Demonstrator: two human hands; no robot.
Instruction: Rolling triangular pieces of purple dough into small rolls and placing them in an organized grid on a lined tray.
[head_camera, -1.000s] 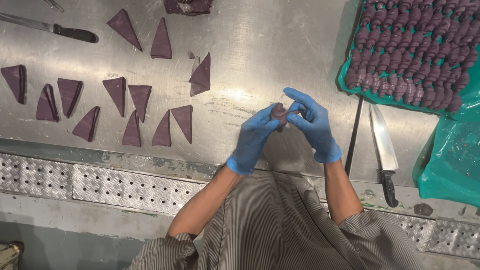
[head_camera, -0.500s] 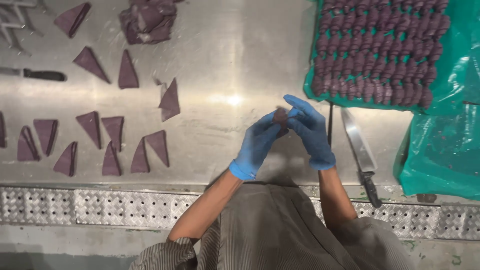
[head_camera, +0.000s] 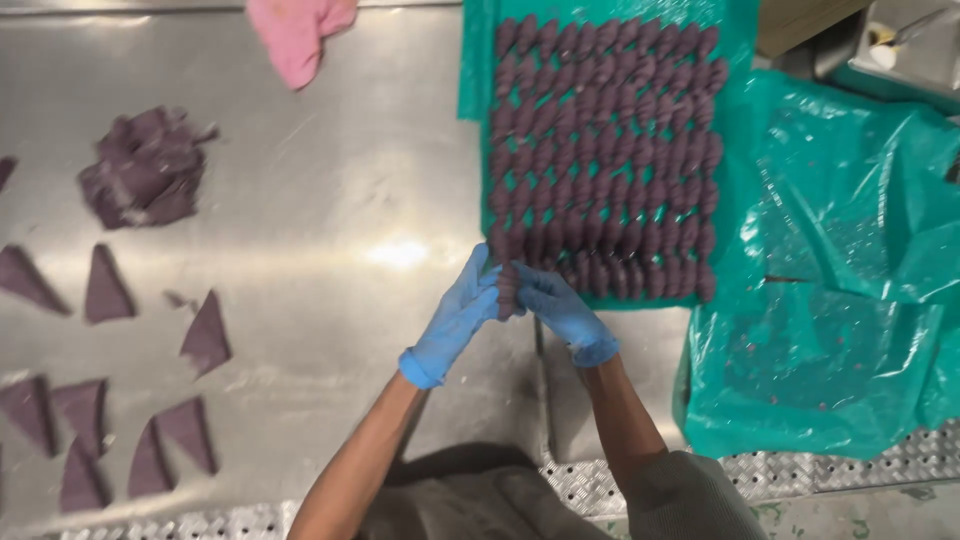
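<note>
Brushed stainless-steel worktable (head_camera: 330, 180) fills most of the view, with a perforated metal strip along its near edge. Both hands wear thin blue gloves: the left hand (head_camera: 455, 320) and the right hand (head_camera: 560, 308) meet at the table's middle, fingertips pinched from either side around a small rolled piece of dark purple dough (head_camera: 507, 290), held upright just at the near edge of a green plastic-lined tray (head_camera: 480, 70). That tray carries tight rows of finished purple twisted rolls (head_camera: 605, 160), and the piece in hand sits right against the lower left corner of those rows. Neither hand is clenched; each grips lightly with thumb and fingers, though how hard they press cannot be told. Judging from the neat rows, doing this well seems to call for setting the roll down in line with its neighbours, standing the same way, touching but not squashing them, and letting go with both hands at once so the twist does not unwind. To the left lie flat purple dough triangles (head_camera: 205, 335), well apart from the hands, and a crumpled heap of purple dough scraps (head_camera: 145, 180) farther back. A pink cloth (head_camera: 300, 35) rests at the far edge, and loose green plastic sheeting (head_camera: 840, 300) is bunched on the right.
</note>
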